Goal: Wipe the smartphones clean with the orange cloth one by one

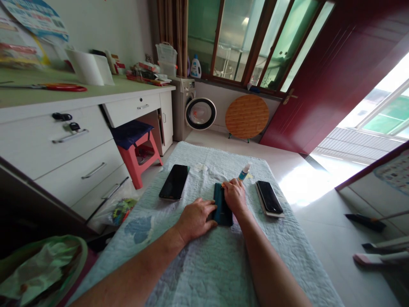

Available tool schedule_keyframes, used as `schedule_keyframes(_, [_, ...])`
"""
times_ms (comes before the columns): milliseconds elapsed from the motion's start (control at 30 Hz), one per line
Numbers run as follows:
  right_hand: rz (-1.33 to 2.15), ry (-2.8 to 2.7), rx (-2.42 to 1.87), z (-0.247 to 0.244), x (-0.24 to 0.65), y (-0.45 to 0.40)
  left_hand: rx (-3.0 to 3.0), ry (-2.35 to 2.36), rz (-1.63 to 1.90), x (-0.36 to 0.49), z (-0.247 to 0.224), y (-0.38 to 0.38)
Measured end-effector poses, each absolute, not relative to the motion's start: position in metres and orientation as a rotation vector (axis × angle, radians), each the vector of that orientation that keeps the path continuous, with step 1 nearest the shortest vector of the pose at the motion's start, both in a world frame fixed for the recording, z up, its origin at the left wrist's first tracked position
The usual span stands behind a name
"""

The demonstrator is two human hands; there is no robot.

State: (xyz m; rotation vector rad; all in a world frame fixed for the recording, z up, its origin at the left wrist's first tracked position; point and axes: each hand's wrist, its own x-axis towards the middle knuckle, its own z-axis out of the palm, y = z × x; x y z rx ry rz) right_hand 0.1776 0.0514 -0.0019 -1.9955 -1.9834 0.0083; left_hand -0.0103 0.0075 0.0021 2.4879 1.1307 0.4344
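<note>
A dark blue-green phone point(223, 216) lies on the pale blue quilted cloth point(204, 268) between my hands. Its left edge is touched by my left hand point(196, 217), whose fingers are apart around that side. At the phone's upper right, my right hand point(235, 196) has its fingers bent together, with a small orange bit at the fingertips that is too small to name. Just beyond stands a small spray bottle point(244, 172). A black phone point(174, 182) lies to the left, and another phone point(270, 197) rests on a white flat item at the right.
Left of the cloth are a red stool point(136, 164), white drawers point(73, 153) and a bin point(81, 260). A washing machine point(182, 106) with an open door and a round wooden board point(247, 116) stand at the back. A brush point(366, 221) lies at the right.
</note>
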Motion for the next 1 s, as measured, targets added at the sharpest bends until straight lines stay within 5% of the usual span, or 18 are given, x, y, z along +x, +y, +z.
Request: schedule_keyframes(1000, [0.083, -2.138, -2.252, 0.018, 0.181, 0.017, 2.453, 1.125, 0.389, -0.011, 0.006, 0.007])
